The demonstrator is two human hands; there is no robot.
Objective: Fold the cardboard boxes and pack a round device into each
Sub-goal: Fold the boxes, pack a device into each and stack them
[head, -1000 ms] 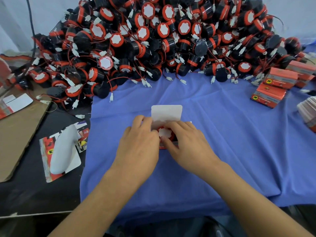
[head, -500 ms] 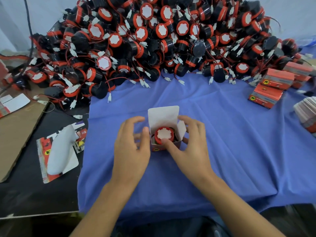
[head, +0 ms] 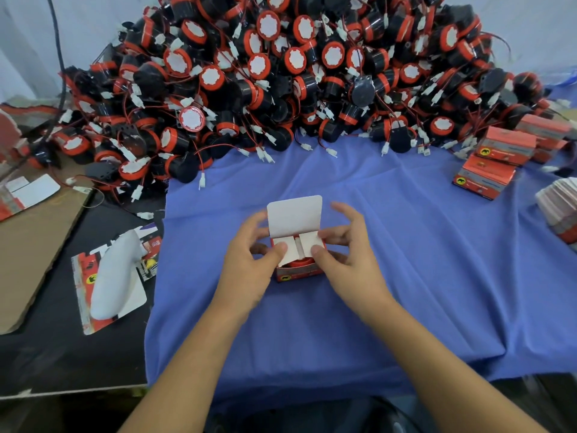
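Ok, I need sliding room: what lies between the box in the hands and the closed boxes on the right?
Past the right hand holding the box, only bare blue cloth up to the closed boxes; head view.

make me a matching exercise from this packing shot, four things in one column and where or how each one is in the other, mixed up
Things
1. top flap
2. side flaps
3. closed boxes
4. pile of round devices

States
A. heaped at the far end of the blue cloth
B. standing up, not yet tucked in
C. held down by the left hand and the right hand
D. stacked on the cloth at the right

Pairs: 1-B, 2-C, 3-D, 4-A
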